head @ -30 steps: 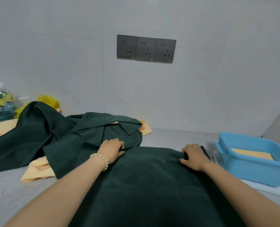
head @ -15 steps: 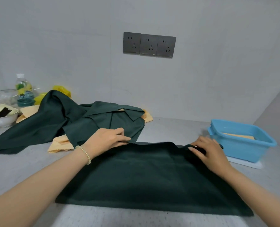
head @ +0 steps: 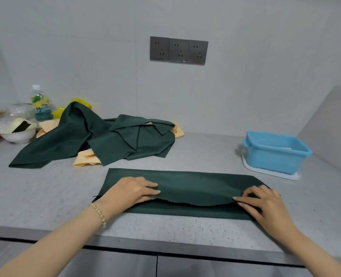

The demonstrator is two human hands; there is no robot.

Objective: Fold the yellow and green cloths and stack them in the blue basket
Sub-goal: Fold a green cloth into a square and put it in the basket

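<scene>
green cloth (head: 185, 184): flat on the counter (head: 45, 188), left of the blue basket (head: 275, 158) and nearer the front edge; far half doubled over toward the front, zigzag hem of the upper layer stopping short of the lower layer's near edge
left hand (head: 131, 189): at the cloth end farthest from the basket; fingers laid over the upper layer's hem, thumb hidden, probably tucked beneath in a pinch; bracelet (head: 98, 213) on the wrist
right hand (head: 265, 204): at the cloth end nearest the basket, in front of it; fingers curled, thumb and forefinger nipping the upper hem
basket: seated on a white tray (head: 269, 173); thin strip of yellow cloth (head: 286, 148) showing inside
pile (head: 113, 140): loose green cloths heaped with yellow cloths (head: 85, 159), well left of the basket
bowl (head: 16, 134) and bottle (head: 39, 102): beyond the pile, farthest from the basket
sockets (head: 178, 50): on the wall, above and left of the basket
</scene>
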